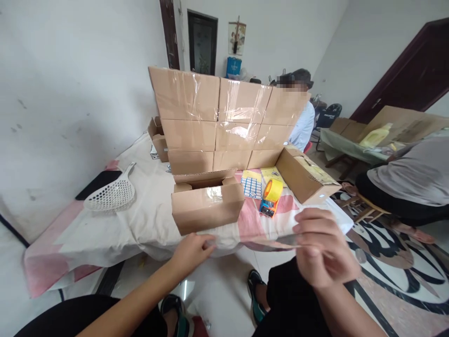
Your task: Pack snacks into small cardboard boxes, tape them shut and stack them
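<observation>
A thin see-through strip of tape [270,244] stretches between my two hands, low in front of the table edge. My left hand [194,250] pinches its left end, fingers curled together. The other end is pinched in my right hand [324,245], which is slightly blurred. Just beyond my left hand stands a small cardboard box [206,208] with its top flaps up and a shiny piece of tape on its side. A tape dispenser [268,207] with a yellow roll [273,189] lies to the right of the box.
A tall taped cardboard panel [217,121] stands behind the box. A long carton [305,175] is on the right, near a blue-and-white label sheet [251,186]. A white perforated scoop [112,194] lies left. Two people [303,121] sit nearby.
</observation>
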The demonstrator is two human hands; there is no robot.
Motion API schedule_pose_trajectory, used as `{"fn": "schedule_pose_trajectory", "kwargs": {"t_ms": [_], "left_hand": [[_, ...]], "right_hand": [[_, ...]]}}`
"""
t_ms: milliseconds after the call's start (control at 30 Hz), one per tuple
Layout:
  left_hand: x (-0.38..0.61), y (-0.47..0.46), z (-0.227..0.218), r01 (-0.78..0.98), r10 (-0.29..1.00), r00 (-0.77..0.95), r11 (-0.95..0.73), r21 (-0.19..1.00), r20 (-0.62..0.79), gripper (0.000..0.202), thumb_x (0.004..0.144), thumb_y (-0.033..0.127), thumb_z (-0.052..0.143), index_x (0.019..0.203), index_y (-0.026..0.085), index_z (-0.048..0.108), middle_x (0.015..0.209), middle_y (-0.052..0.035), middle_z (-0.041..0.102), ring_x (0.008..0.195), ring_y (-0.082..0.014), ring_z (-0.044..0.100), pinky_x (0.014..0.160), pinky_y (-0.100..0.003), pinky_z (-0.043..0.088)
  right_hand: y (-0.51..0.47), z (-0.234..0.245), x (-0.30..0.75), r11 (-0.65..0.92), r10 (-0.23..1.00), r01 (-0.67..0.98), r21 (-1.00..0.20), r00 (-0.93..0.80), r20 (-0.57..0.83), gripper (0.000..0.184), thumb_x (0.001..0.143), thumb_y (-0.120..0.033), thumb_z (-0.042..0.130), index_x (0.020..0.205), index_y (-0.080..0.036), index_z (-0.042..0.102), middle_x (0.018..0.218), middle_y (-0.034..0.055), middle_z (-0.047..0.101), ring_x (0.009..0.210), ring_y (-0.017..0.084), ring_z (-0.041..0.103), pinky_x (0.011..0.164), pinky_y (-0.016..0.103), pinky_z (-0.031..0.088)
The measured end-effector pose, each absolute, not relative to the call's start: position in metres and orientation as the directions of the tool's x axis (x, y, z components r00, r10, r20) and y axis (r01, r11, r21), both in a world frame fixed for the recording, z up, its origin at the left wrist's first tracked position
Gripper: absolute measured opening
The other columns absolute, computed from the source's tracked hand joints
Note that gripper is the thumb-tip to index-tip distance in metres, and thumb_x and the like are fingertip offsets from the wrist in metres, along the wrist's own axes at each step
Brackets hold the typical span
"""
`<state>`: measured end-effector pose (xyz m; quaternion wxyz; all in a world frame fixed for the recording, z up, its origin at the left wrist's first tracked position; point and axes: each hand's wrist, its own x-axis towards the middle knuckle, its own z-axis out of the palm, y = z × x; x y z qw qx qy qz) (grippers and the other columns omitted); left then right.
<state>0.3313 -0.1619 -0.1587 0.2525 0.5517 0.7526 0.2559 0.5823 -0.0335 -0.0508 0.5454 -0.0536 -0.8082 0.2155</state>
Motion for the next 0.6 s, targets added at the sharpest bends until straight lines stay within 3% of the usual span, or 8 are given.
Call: {"fn": "schedule_pose_trajectory", "kwargs": {"t_ms": [67,133,200,267,333,400,500,600], "left_hand": [[0.335,-0.165,-0.148,0.808,0.976,-0.189,0.093,0.582,0.106,0.031,0.095,0.042,0.053,0.104,0.029,0.08,0.081,-0.003,0.08,0.078,-0.0229,0.073,0.073,-0.032,0.049],[0.333,-0.167,-0.126,0.9,0.929,-0.134,-0.032,0.435,0.346,0.035,0.1,0.039,0.047,0.101,0.028,0.08,0.087,-0.0045,0.08,0.079,-0.0222,0.071,0.074,-0.033,0.049],[0.321,-0.165,-0.099,0.961,0.823,-0.145,-0.016,0.278,0.549,0.035,0.101,0.034,0.045,0.105,0.027,0.079,0.101,-0.0064,0.08,0.088,-0.0237,0.069,0.08,-0.036,0.049],[0.302,-0.158,-0.075,0.975,0.712,-0.214,0.119,0.187,0.668,0.034,0.1,0.032,0.048,0.121,0.026,0.073,0.129,-0.0074,0.073,0.106,-0.028,0.065,0.089,-0.041,0.048],[0.284,-0.148,-0.058,0.966,0.678,-0.249,0.223,0.13,0.692,0.042,0.098,0.034,0.051,0.138,0.026,0.063,0.15,-0.0083,0.058,0.125,-0.0342,0.056,0.098,-0.047,0.044],[0.271,-0.138,-0.048,0.972,0.742,-0.224,0.213,0.095,0.632,0.052,0.097,0.034,0.052,0.148,0.023,0.052,0.154,-0.011,0.054,0.136,-0.0361,0.05,0.103,-0.052,0.039],[0.267,-0.13,-0.043,0.981,0.845,-0.193,0.158,0.112,0.498,0.057,0.098,0.029,0.049,0.153,0.018,0.044,0.124,-0.014,0.075,0.118,-0.0309,0.065,0.101,-0.048,0.039],[0.274,-0.129,-0.044,0.983,0.905,-0.18,0.147,0.113,0.386,0.04,0.098,0.029,0.046,0.13,0.018,0.067,0.088,-0.0104,0.08,0.088,-0.0286,0.073,0.093,-0.045,0.042]], "right_hand": [[-0.028,-0.033,0.59,0.911,0.343,-0.105,-0.4,-0.345,0.873,0.014,0.097,-0.031,0.056,0.095,-0.03,0.069,0.091,0.0084,0.067,0.095,0.032,0.063,0.084,0.054,0.05],[-0.023,-0.019,0.584,0.913,0.322,-0.103,-0.395,-0.413,0.852,0.018,0.099,-0.03,0.053,0.091,-0.028,0.069,0.096,0.0088,0.066,0.098,0.03,0.061,0.087,0.053,0.049],[-0.02,-0.011,0.568,0.901,0.307,-0.093,-0.424,-0.551,0.775,0.02,0.1,-0.028,0.052,0.088,-0.027,0.068,0.103,0.0083,0.065,0.101,0.028,0.06,0.091,0.051,0.049],[-0.018,-0.006,0.548,0.903,0.279,-0.067,-0.425,-0.661,0.696,0.02,0.101,-0.026,0.053,0.086,-0.026,0.067,0.109,0.0076,0.064,0.106,0.027,0.059,0.095,0.049,0.047],[-0.018,-0.002,0.529,0.915,0.256,-0.034,-0.403,-0.722,0.643,0.02,0.101,-0.027,0.054,0.084,-0.025,0.066,0.114,0.0074,0.064,0.112,0.028,0.057,0.1,0.05,0.044],[-0.018,0.004,0.513,0.921,0.24,-0.018,-0.39,-0.76,0.603,0.022,0.101,-0.029,0.054,0.082,-0.024,0.065,0.118,0.0075,0.064,0.117,0.028,0.055,0.103,0.05,0.042],[-0.017,0.014,0.495,0.91,0.25,-0.001,-0.415,-0.797,0.551,0.025,0.102,-0.031,0.055,0.08,-0.023,0.064,0.12,0.0077,0.064,0.119,0.028,0.053,0.104,0.049,0.041],[-0.016,0.026,0.485,0.887,0.288,0.026,-0.461,-0.812,0.507,0.028,0.101,-0.034,0.055,0.078,-0.022,0.063,0.118,0.0079,0.065,0.116,0.027,0.055,0.103,0.048,0.041]]}}
